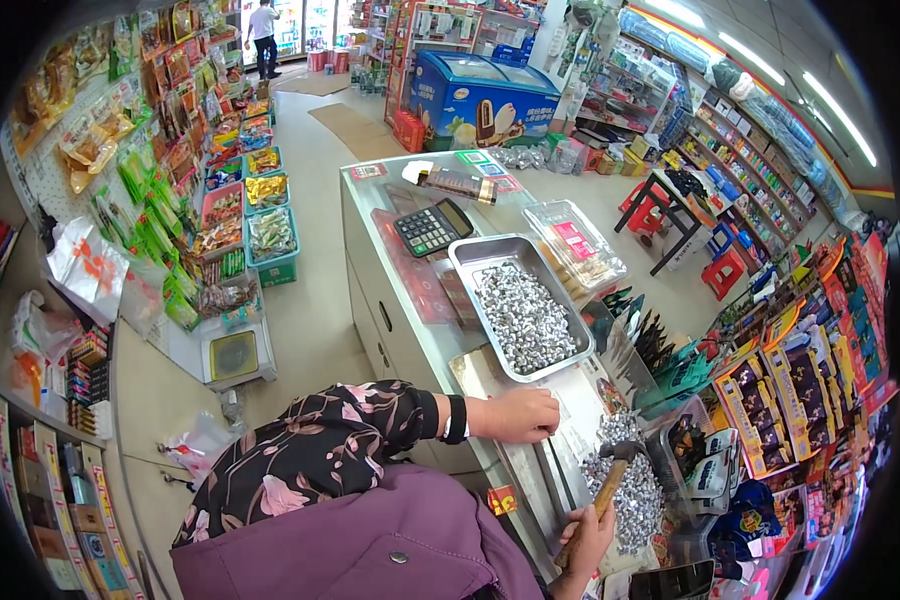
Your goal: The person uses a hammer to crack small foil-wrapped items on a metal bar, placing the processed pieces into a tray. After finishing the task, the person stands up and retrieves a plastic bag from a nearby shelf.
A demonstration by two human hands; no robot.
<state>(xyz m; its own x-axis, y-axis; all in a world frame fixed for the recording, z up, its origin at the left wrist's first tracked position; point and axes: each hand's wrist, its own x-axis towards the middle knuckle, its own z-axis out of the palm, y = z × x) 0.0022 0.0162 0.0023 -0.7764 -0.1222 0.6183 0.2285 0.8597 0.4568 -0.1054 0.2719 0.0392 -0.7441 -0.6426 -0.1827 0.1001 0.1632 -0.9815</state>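
Snack packets crowd this bright shop, hanging along the left wall above a row of green bins (273, 240), with a blue chest freezer (485, 100) farther back and another person (263, 38) standing near the lit glass doors. Before me runs a pale counter (370, 300), where someone in a purple garment and a dark flowered sleeve is at work.

That person's right hand (587, 540) is wrapped around the wooden handle of a hammer (607, 488). Its dark head is over a heap of small silvery pieces (637, 512) spread on the right part of the counter; I cannot tell whether it touches them. The left hand (528, 415) is held over the counter, fingers curled inward, just beyond a black and white wristband (456, 420); whether it pinches anything, I cannot tell.

Farther along the counter, near the left hand, sits a metal tray (482, 257) holding many more silvery bits (530, 322), with part of its floor bare at the far end. A black calculator (433, 228) lies to its left, and a clear plastic box (575, 245) sits just beside its right edge.
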